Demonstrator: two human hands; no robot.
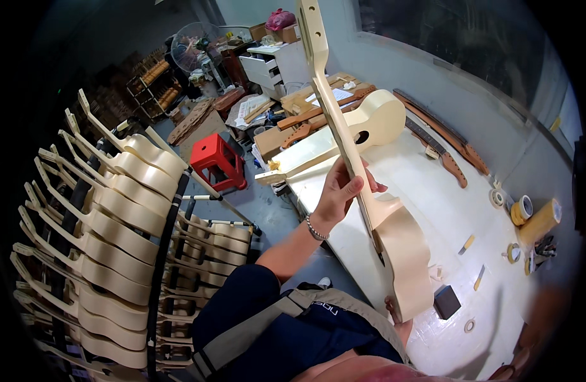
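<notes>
Nearest the camera: the person's lap in dark blue clothing with a grey strap (pixel 254 334) across it, seated at the edge of the white tabletop (pixel 433 210). An unfinished cream guitar (pixel 404 254) stands tilted on its lower end just at the lap, body low, neck running up and away past the top of the view. Right hand (pixel 398 318) sits at the bottom edge of the body; only a sliver shows, so I cannot tell whether its grip is wrapped or flat, though it appears to prop the body. Left hand (pixel 340 191), beaded bracelet on the wrist, has its grip closed around the neck just above the heel. Judging by the bare wood, with no strings, no fretboard and no hardware, the guitar looks early in finishing, most work left; no tool is in either hand. On the tabletop near the body: a small dark block (pixel 447 301), and tape rolls (pixel 528 216) farther right. Left of the person, a rack of matching cream guitar bodies (pixel 114 254) fills the floor side. Farther off: a red stool (pixel 218 160), another cream guitar (pixel 375 121) lying flat, dark fretboard necks (pixel 442 149), then a white drawer cabinet (pixel 274 67) and a fan (pixel 194 46).
</notes>
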